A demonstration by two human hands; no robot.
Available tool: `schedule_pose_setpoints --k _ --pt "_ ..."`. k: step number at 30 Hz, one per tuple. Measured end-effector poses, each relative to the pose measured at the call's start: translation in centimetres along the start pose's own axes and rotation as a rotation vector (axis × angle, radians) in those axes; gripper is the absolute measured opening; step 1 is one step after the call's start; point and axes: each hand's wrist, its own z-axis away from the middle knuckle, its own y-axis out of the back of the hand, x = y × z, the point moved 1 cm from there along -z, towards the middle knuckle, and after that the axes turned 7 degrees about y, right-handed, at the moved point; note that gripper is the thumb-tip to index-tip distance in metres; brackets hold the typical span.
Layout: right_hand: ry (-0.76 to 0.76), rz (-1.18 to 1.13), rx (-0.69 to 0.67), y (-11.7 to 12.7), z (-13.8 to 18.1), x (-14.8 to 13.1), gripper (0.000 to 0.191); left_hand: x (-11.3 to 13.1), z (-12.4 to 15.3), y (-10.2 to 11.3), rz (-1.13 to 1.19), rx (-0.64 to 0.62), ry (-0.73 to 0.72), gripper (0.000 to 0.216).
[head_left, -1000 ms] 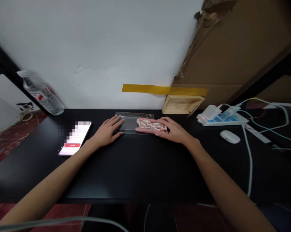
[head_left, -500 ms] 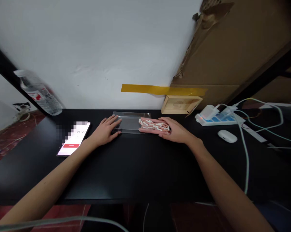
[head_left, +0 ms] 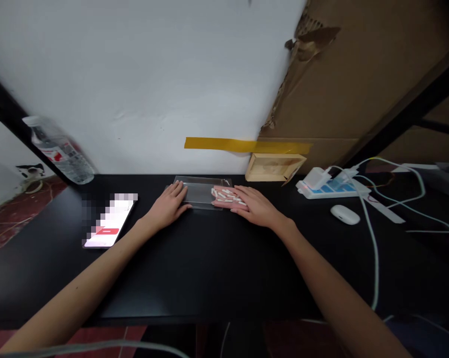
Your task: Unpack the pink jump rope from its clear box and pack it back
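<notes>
A clear plastic box (head_left: 200,193) lies flat near the back of the black desk. My left hand (head_left: 168,205) rests on its left end, fingers stretched over it and thumb along the front edge. At the box's right end sits a pink pack (head_left: 219,203) filled with several short white sticks, whose exact kind I cannot make out. My right hand (head_left: 259,206) lies over the right part of the pack, fingers on the back side and thumb at the front, hiding that end. Whether the pack is inside the box or on top of it is unclear.
A lit phone (head_left: 110,221) lies at left, with a plastic bottle (head_left: 63,151) leaning behind it. A shallow wooden frame (head_left: 274,166) stands against the wall. On the right are a power strip (head_left: 332,189) with cables and a white earbud case (head_left: 345,214).
My right hand has slid left over the pink pack and now covers more of it. The view has tilted up slightly. My left hand stays at the clear box's left end.
</notes>
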Motion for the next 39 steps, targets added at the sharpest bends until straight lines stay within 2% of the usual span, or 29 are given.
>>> schedule_pose_setpoints --k 11,18,23,28,32,35,39 --pt "-0.141 -0.069 0.064 2.2 2.3 3.5 0.06 -2.5 -3.2 -1.3 -0.029 0.055 0.086 0.061" --pt "-0.117 -0.286 0.202 1.4 2.7 4.2 0.054 -1.8 -4.9 -1.8 -0.007 0.061 0.089 0.062" --pt "-0.09 -0.427 0.225 0.8 2.9 4.3 0.054 -1.4 -4.9 -1.8 0.013 0.06 0.103 0.063" --pt "-0.064 -0.486 0.172 1.3 2.5 2.9 0.053 -1.5 -4.9 -2.0 0.037 0.073 0.107 0.06" --pt "0.022 -0.502 0.133 1.4 1.5 0.4 0.053 -1.5 -4.8 -2.2 0.069 0.1 0.107 0.06" --pt "0.096 -0.476 0.102 0.6 0.5 -1.8 0.059 -1.3 -4.8 -2.4 0.098 0.117 0.111 0.06" --pt "0.116 -0.378 0.119 -0.9 -1.2 -4.4 0.065 -1.0 -4.8 -2.6 0.122 0.117 0.126 0.059"
